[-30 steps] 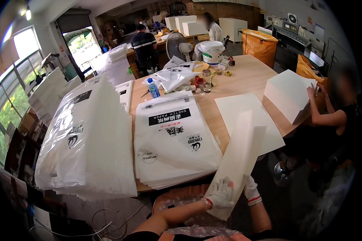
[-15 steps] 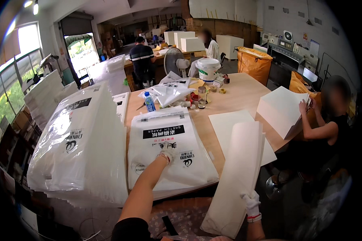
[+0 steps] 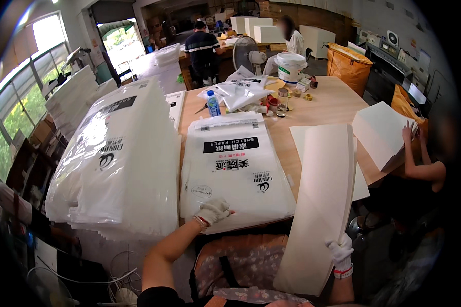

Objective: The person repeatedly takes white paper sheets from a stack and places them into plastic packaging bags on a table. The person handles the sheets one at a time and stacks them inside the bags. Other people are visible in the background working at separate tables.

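My left hand (image 3: pixel 215 211), in a white glove, lies at the near edge of a stack of printed clear plastic bags (image 3: pixel 225 176). Its fingers are bent and pressed together on the top bag; the exact grip is partly hidden. At the lower right, my right hand (image 3: pixel 340 251), also gloved, is closed on the edge of a bundle of large off-white paper sheets (image 3: pixel 317 204). The bundle bows slightly and stands tilted, its upper part over the table and its lower end by my lap.
A taller pile of plastic bags (image 3: pixel 112 153) stands on the left. Across the wooden table (image 3: pixel 322 100) are a blue-capped bottle (image 3: pixel 213 104), a glass jar (image 3: pixel 282 104) and a white bucket (image 3: pixel 290 69). On the right, a co-worker handles a paper stack (image 3: pixel 381 133). A fan (image 3: pixel 247 55) stands behind.
My left hand has slid from the middle of the top bag toward its near edge, and its fingers have bent. The paper bundle stays in my right hand. The view has shifted.
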### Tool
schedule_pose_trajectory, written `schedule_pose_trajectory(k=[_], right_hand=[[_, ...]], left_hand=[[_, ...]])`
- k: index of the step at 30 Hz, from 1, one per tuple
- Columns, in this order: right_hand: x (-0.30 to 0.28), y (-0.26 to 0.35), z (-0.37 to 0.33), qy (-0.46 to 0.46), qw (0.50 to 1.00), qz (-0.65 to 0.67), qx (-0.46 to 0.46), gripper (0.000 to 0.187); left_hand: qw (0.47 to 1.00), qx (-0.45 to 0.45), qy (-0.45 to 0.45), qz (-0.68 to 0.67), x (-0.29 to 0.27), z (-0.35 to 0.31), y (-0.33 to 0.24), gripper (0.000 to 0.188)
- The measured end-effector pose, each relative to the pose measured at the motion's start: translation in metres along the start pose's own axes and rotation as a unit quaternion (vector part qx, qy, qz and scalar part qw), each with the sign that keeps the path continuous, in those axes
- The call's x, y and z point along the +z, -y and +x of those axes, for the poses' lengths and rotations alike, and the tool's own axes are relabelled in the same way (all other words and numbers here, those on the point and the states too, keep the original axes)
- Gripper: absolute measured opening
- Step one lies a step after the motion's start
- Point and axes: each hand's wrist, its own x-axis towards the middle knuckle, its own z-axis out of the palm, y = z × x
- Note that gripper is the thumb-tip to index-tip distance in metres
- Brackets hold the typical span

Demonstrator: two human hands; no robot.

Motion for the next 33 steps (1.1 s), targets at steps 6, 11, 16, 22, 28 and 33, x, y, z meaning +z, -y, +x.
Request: schedule_pose_trajectory(k=[6, 11, 16, 22, 28, 33], right_hand=[[-0.001, 0.062, -0.02, 0.074, 0.988, -0.136, -0.025, 0.009], [0.002, 0.057, -0.036, 0.171, 0.772, -0.457, -0.407, 0.008], [0.048, 0.0, -0.037, 0.28, 0.853, -0.41, -0.16, 0.04], [0.068, 0.014, -0.024, 0.319, 0.8, -0.505, -0.061, 0.057], [0.102, 0.01, 0.05, 0.151, 0.915, -0.375, -0.016, 0.048], [0.102, -0.106, 0.078, -0.099, 0.881, -0.444, -0.13, 0.056]], left_hand=[[0.994, -0.047, -0.027, -0.097, 0.058, 0.019, 0.011, 0.022], [0.926, -0.034, -0.082, -0.368, 0.093, 0.073, 0.047, 0.02], [0.898, -0.048, -0.155, -0.409, 0.027, 0.128, 0.057, 0.02], [0.921, 0.179, -0.245, -0.243, -0.072, 0.082, -0.037, 0.022], [0.954, 0.157, -0.145, -0.208, -0.046, -0.019, -0.164, 0.032], [0.935, 0.228, -0.228, -0.145, 0.049, -0.016, -0.1, 0.031]])
